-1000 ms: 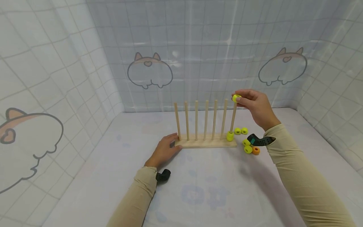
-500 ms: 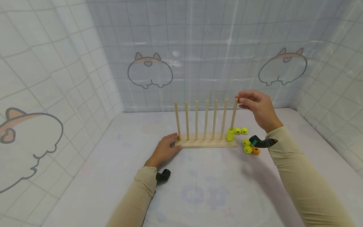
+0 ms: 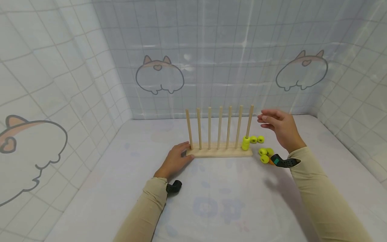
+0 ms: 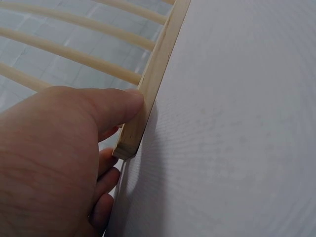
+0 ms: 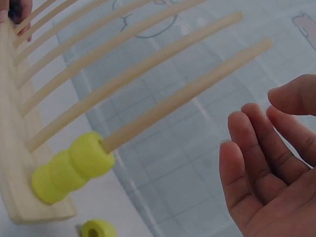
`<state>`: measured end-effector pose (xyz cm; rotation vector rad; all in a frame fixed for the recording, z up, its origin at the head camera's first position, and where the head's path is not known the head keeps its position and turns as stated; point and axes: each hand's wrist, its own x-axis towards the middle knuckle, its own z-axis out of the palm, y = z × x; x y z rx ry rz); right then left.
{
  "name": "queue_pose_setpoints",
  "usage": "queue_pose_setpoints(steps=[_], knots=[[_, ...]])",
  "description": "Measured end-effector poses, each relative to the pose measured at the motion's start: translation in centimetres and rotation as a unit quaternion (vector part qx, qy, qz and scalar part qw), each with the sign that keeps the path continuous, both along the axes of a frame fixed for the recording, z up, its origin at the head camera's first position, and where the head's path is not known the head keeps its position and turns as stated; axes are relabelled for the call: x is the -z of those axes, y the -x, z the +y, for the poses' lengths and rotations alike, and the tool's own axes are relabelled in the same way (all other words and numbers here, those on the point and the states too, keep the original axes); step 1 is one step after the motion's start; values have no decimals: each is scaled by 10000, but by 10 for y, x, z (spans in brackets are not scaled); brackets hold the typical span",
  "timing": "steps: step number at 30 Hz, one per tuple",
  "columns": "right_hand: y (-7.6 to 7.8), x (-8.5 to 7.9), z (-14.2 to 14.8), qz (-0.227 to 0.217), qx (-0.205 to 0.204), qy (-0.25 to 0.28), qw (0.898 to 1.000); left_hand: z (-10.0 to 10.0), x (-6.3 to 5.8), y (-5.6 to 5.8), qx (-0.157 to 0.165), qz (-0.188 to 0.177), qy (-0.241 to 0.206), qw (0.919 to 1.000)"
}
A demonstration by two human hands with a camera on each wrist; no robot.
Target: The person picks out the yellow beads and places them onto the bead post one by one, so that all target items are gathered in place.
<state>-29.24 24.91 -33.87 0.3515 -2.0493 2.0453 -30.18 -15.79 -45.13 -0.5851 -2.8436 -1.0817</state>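
A wooden rack with a row of upright pegs stands on the table. My left hand grips its left end, the thumb on the front of the base and the other fingers behind it. Yellow beads are stacked at the foot of the rightmost peg; the right wrist view shows three of them. To the right of that peg, my right hand is raised with loosely bent fingers and holds nothing.
Two loose yellow beads lie right of the rack. Nearer, more yellow beads lie clustered with an orange bead, partly hidden by the right wrist's black band. A tiled-pattern curtain stands behind the table.
My right hand has let go of a yellow bead at the top of the rightmost peg, and the stack there is taller. The hand has since moved right and down. My left hand stays put.
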Motion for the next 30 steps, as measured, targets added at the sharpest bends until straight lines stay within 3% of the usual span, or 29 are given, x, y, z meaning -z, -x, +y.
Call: queue_pose_setpoints(steps=[11, 30], knots=[[-9, 21, 11, -394, 140, -650, 9970, 2, -2, 0, 11, 97, -12, 10000], [-12, 53, 36, -829, 53, -913, 9924, 0, 1, 0, 29, 96, -51, 9999]])
